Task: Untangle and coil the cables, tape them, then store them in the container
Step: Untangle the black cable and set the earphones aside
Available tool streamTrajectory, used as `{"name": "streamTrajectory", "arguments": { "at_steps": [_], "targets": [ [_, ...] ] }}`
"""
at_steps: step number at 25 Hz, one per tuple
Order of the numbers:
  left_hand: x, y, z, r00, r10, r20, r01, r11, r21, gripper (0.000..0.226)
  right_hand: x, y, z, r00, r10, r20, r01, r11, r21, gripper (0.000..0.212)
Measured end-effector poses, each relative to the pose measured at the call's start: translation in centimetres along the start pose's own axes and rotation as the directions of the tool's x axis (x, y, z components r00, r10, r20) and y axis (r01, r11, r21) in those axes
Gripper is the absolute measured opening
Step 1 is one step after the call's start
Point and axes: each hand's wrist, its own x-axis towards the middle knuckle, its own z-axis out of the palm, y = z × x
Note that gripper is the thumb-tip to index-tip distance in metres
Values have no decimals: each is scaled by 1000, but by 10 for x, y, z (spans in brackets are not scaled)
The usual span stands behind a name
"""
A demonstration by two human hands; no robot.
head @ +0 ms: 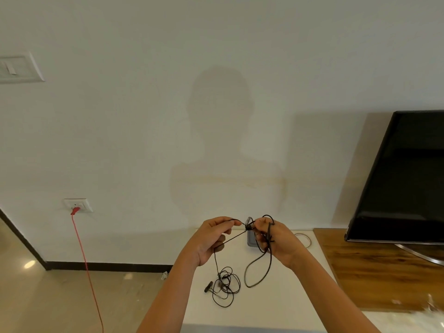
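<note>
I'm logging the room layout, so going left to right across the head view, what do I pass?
Wall switch → socket → left hand → right hand → TV

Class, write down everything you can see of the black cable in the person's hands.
The cable is thin, black and looks rubbery. The left hand pinches one strand. The right hand grips several turns, with a small plug beside them. A taut strand runs between the hands. A loop hangs below the right hand, and from the left hand a strand drops to a tangled heap lying on the white table.
</note>
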Motion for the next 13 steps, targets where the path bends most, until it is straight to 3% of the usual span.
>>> {"name": "streamTrajectory", "arguments": {
  "at_steps": [2,4,6,10,13],
  "targets": [
    [-1,3,1,1000,15,13,-15,1000,-13,23,-1,2,2,992,-119,-48,100,951,-291,23],
    [-3,5,4,999,23,30,-23,1000,21,27,-3,2,5,968,-235,-90,167,867,-470,18],
    [-4,3,8,999,38,26,-40,994,105,33,-5,1,8,963,-257,-88,184,857,-482,15],
    [0,-1,3,997,72,1,-71,977,199,31,-2,-4,2,987,-142,-76,106,929,-355,22],
    [0,-3,-10,995,53,82,-72,965,252,32,0,-5,-8,965,-240,-110,184,909,-373,25]
  ]
}}
